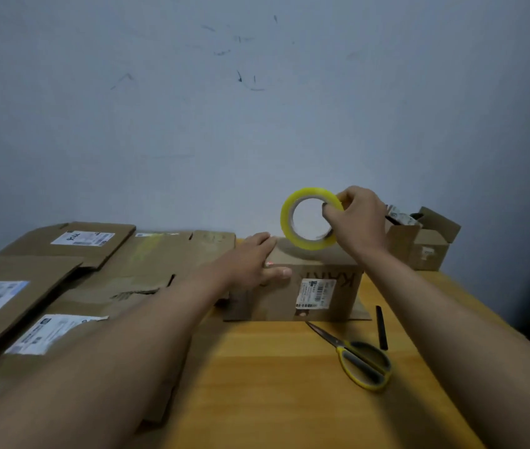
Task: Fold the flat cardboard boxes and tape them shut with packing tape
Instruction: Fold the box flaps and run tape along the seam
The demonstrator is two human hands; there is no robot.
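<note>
A folded cardboard box [309,296] with a white shipping label stands upright in the middle of the wooden table [273,384]. My left hand [254,257] lies flat over the box's top left edge, fingers straight, thumb down its front face. My right hand [359,218] holds a yellowish roll of packing tape [289,202] just above the box's top, fingers curled round the roll's right rim. Flat cardboard boxes [72,286] with labels lie stacked on the left of the table.
Yellow-handled scissors [361,358] lie on the table in front of the box, with a thin black stick [381,327] beside them. An open small cardboard box [422,241] stands at the back right against the wall. The table's right edge drops off near it.
</note>
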